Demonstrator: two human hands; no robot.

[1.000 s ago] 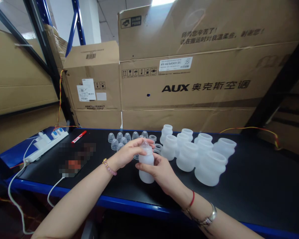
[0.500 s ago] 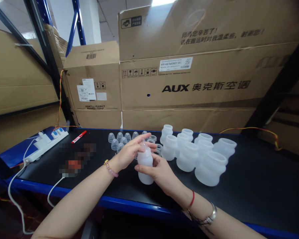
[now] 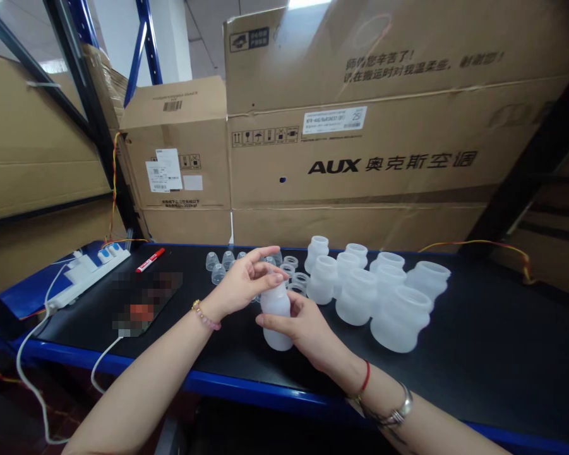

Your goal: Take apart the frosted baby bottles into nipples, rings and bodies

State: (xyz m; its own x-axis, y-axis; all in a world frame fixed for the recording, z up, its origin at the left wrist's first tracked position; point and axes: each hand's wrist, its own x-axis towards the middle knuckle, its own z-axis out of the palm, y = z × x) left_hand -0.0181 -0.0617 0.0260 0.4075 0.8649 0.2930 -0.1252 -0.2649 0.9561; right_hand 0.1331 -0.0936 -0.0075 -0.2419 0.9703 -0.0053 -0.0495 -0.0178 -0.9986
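Observation:
My right hand grips a frosted white plastic bottle upright on the black bench, fingers wrapped around its side. My left hand is raised just behind the bottle's top, with fingers apart and nothing visible in them. Its fingertips hide part of the bottle's neck. Behind my hands stand several small clear caps and several clear rings. To the right is a cluster of large frosted, waisted bottle bodies.
A red marker and a white power strip with cables lie at the left, beside a pixelated patch. Large cardboard boxes line the back. The black bench has a blue front edge.
My left hand has lifted off the bottle's top and its fingers have spread apart. The bottle stays in my right hand, with little movement.

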